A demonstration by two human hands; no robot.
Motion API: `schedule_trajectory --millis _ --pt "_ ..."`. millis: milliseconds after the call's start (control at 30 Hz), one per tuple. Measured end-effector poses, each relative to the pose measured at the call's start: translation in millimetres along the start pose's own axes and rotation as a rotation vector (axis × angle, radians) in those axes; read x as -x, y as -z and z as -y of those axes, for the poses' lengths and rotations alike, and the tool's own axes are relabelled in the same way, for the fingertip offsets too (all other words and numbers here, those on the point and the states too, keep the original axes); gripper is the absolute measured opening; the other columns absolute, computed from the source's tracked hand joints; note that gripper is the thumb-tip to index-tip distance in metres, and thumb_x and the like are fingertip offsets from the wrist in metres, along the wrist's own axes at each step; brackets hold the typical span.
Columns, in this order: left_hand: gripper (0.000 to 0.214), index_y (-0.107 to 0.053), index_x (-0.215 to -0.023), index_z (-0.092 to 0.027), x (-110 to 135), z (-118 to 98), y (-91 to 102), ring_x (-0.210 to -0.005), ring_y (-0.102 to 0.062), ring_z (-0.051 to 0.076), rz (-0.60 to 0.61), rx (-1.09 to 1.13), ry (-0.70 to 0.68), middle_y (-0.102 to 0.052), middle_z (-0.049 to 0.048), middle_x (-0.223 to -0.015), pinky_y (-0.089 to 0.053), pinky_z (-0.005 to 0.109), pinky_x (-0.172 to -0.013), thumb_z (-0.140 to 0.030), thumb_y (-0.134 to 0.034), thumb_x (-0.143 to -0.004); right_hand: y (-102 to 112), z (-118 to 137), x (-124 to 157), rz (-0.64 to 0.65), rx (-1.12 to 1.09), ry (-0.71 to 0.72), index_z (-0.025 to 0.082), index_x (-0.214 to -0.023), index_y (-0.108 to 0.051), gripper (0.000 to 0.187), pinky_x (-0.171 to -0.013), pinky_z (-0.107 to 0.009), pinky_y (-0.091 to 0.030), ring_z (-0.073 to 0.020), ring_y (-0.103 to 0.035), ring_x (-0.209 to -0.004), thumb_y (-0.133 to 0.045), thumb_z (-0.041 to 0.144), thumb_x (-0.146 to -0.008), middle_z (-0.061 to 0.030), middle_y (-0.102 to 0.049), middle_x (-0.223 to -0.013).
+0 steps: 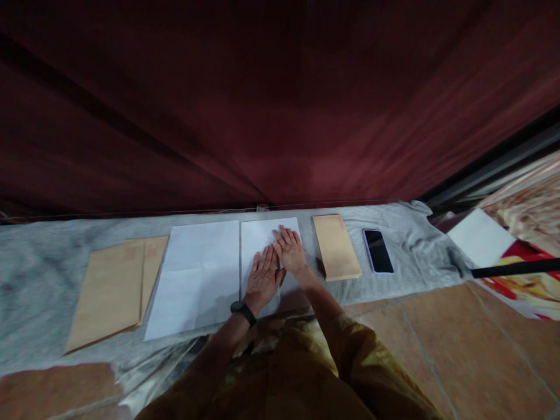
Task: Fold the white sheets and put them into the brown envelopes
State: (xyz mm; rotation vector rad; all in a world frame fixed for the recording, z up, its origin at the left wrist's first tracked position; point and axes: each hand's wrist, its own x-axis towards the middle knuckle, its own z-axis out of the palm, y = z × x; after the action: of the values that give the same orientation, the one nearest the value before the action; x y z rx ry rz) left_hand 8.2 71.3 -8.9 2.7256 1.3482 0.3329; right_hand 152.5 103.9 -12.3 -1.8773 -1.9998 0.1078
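Observation:
My left hand (262,277) lies flat on a white sheet of paper (256,233), fingers stretched out and pointing away from me. A dark watch (243,312) is on that wrist. My right hand (289,249) presses flat on the same sheet, a little farther up, its fingers touching or just overlapping the left fingertips. Left of this sheet lies a second white paper (199,268), with faint crease lines across it. To the right rests a stack of brown envelopes (336,248).
Larger brown envelopes (109,286) lie at the left on the grey cloth (35,280). A phone (378,251) with a dark screen sits at the right. Behind hangs a dark red curtain (280,116). Past a black bar (516,268) lies a white sheet (481,236). Tiled floor (437,332) shows below.

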Motion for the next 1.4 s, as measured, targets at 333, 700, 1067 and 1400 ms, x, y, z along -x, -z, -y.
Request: schedule_trajectory --millis 333,700,1067,1400 --pt "0.065 -0.033 -0.155 -0.006 25.4 2.5 1.4 -0.153 -0.025 0.029 -0.051 0.025 0.150 -0.033 0.0183 -0.162 -0.026 0.051 -0.124 -0.041 -0.035 -0.101 -3.7 -29.5 -17.1 -0.032 0.110 -0.106 0.020 -0.154 -0.042 0.052 -0.122 -0.050 -0.026 -0.0284 -0.033 -0.150 -0.039 0.041 -0.106 -0.0144 -0.032 -0.163" --pt "0.053 -0.043 -0.152 -0.028 69.9 -14.1 25.0 -0.152 -0.029 0.028 0.035 0.025 0.000 -0.040 0.0047 -0.160 -0.023 0.055 -0.124 -0.042 -0.041 -0.101 13.1 7.9 11.3 -0.064 -0.034 -0.060 0.017 -0.154 -0.040 0.052 -0.123 -0.055 -0.024 -0.0301 -0.022 -0.154 -0.038 0.037 -0.106 -0.0144 -0.025 -0.166" --pt "0.053 -0.046 -0.149 -0.009 31.5 -11.2 30.2 -0.153 -0.028 0.028 -0.062 0.023 0.085 -0.042 0.0148 -0.159 -0.021 0.053 -0.126 -0.025 -0.032 -0.100 14.7 30.7 86.5 0.041 -0.005 -0.055 0.019 -0.154 -0.040 0.053 -0.123 -0.052 -0.025 -0.0296 -0.026 -0.153 -0.046 0.032 -0.103 -0.0137 -0.027 -0.166" --pt "0.066 -0.033 -0.155 -0.008 -12.9 29.3 -3.4 -0.155 -0.018 0.033 -0.143 0.112 0.203 -0.026 0.0226 -0.164 -0.022 0.058 -0.123 -0.047 -0.034 -0.101 15.5 35.5 84.0 -0.032 -0.041 -0.082 0.020 -0.151 -0.045 0.053 -0.122 -0.054 -0.027 -0.0309 -0.032 -0.150 -0.048 0.039 -0.102 -0.0130 -0.036 -0.162"
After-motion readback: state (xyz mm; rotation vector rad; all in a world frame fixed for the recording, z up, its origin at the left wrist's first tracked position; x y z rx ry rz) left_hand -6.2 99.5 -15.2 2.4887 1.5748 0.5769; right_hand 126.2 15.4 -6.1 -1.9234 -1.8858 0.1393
